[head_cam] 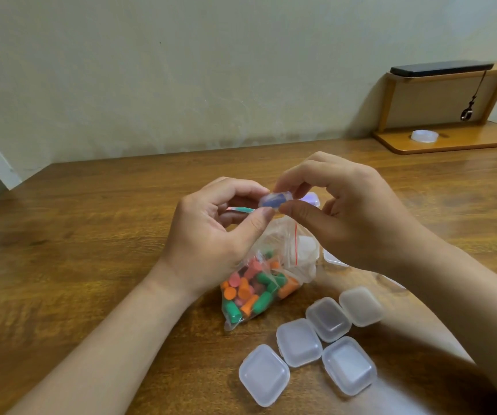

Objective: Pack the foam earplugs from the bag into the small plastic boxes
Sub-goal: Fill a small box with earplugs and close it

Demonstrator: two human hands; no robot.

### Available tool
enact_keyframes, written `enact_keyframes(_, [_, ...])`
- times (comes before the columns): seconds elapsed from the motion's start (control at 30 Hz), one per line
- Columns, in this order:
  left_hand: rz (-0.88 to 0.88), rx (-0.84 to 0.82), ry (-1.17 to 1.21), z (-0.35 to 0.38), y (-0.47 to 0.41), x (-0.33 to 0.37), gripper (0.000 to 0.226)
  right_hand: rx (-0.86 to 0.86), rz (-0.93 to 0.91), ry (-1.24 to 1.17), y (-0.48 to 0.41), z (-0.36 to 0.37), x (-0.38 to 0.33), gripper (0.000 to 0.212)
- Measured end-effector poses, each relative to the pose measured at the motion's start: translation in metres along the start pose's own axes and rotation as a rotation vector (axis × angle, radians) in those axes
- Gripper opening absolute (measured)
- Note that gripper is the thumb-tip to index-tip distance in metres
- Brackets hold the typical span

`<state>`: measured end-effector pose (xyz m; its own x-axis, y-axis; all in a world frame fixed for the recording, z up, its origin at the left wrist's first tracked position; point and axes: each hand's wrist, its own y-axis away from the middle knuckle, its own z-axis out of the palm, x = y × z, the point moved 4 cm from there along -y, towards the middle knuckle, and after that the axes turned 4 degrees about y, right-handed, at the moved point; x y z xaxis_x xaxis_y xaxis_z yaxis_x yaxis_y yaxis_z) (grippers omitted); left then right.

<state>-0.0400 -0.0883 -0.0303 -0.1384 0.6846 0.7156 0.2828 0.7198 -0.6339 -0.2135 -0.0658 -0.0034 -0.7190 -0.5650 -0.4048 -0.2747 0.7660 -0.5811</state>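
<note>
Both hands hold one small clear plastic box (274, 200) with a blue earplug showing inside, above the table's middle. My left hand (211, 235) pinches its left end with thumb and fingers. My right hand (346, 214) pinches its right end between thumb and forefinger. Below them lies a clear zip bag (259, 289) with several green, orange and pink foam earplugs. Several shut, empty-looking small plastic boxes (328, 319) sit on the table at the lower right. Something green and flat shows behind my left fingers; I cannot tell what it is.
The wooden table (91, 265) stretches left and front. Another small box (313, 199) peeks out behind my right fingers, and more lie under my right wrist. A wooden shelf (450, 139) at the back right carries a tape roll (425, 136) and a dark phone (441, 68).
</note>
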Motion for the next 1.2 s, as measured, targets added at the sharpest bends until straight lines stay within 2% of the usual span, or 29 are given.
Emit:
enact_keyframes(0.2, [-0.043, 0.011, 0.024, 0.0, 0.0, -0.001, 0.019, 0.021, -0.007, 0.012, 0.001, 0.003, 0.0, 0.02])
enact_keyframes(0.3, [-0.057, 0.021, -0.018, -0.003, -0.002, -0.002, 0.014, 0.03, -0.003, 0.01, 0.001, 0.009, 0.0, 0.028])
enact_keyframes(0.4, [-0.102, 0.035, -0.062, -0.013, -0.005, -0.009, 0.015, 0.024, 0.041, 0.005, 0.0, 0.017, 0.001, 0.026])
enact_keyframes(0.57, [-0.194, -0.017, -0.236, -0.042, -0.012, -0.029, 0.023, -0.137, 0.098, 0.011, 0.0, 0.033, 0.002, 0.027])
enact_keyframes(0.73, [-0.308, -0.087, -0.456, -0.064, -0.012, -0.044, 0.017, -0.265, 0.096, -0.003, 0.001, 0.045, -0.002, 0.03])
enact_keyframes(1.0, [-0.414, -0.19, -0.605, -0.073, -0.01, -0.05, 0.021, -0.311, 0.101, 0.0, 0.002, 0.049, -0.001, 0.031])
enact_keyframes(1.2, [-0.452, -0.206, -0.67, -0.076, -0.009, -0.058, 0.019, -0.312, 0.099, 0.008, 0.003, 0.049, -0.002, 0.03])
